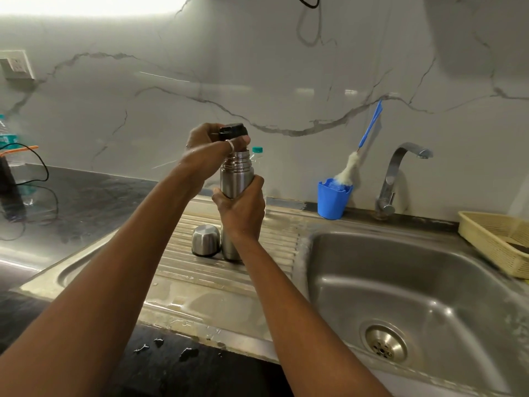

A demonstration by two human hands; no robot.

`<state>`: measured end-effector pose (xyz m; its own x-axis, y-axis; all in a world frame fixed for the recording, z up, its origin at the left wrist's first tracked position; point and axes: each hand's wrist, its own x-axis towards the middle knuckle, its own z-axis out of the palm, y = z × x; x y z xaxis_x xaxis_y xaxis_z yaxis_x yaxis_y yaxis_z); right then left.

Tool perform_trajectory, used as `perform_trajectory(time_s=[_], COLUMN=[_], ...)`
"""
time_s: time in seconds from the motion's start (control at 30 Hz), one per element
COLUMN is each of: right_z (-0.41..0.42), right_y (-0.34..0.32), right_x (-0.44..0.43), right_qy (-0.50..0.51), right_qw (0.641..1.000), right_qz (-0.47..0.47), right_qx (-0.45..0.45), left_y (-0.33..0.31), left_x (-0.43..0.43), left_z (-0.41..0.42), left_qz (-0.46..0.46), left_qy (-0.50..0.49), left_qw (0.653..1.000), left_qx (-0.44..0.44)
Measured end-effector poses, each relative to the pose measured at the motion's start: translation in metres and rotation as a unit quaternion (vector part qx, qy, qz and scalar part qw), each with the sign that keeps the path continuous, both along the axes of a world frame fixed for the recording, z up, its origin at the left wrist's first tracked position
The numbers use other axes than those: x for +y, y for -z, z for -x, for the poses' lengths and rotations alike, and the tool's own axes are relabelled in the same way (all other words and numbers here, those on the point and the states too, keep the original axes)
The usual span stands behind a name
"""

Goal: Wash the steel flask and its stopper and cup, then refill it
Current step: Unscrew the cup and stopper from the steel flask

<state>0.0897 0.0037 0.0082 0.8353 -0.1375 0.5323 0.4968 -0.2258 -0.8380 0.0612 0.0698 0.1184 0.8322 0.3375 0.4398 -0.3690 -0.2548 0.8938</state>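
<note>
Single head-worn wide-angle view, looking forward and down, close above the worktop [94, 202] and sink [357, 270], facing the marble wall [257, 67] straight on

Left grip [204, 144] above right grip [242, 207], curled

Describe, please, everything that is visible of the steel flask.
The steel flask is a slim cylinder of brushed, shiny metal with a ringed, threaded neck at the top. It stands upright on the ribbed drainboard, left of the sink basin. The right hand holds its body around the middle. The left hand holds the black stopper just at its mouth. The upside-down steel cup sits close beside its base.
</note>
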Motion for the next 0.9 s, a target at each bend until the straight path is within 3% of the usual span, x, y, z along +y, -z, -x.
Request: perform_trajectory(time_s=[0.2,0.47,0.67,0.9], right_z=[-0.002,-0.008,-0.013,-0.009], right_y=[-0.005,-0.019,-0.032,-0.031], right_x=[-0.005,-0.035,-0.079,-0.122], right_qy=[-0.016,-0.005,0.029,0.039], right_qw=[1.0,1.0,0.999,0.999], right_qz=[0.006,-0.011,-0.006,0.009], right_qx=[0.013,0.027,0.019,0.031], left_y=[0.005,0.021,0.068,0.128], left_x=[0.008,0.021,0.014,-0.006], left_z=[0.003,0.009,0.002,0.009], left_qz=[0.076,0.055,-0.12,-0.267], left_qy=[-0.028,-0.079,-0.104,-0.107], left_qw=[0.996,0.995,0.98,0.946], left_qx=[-0.043,-0.028,0.117,0.146])
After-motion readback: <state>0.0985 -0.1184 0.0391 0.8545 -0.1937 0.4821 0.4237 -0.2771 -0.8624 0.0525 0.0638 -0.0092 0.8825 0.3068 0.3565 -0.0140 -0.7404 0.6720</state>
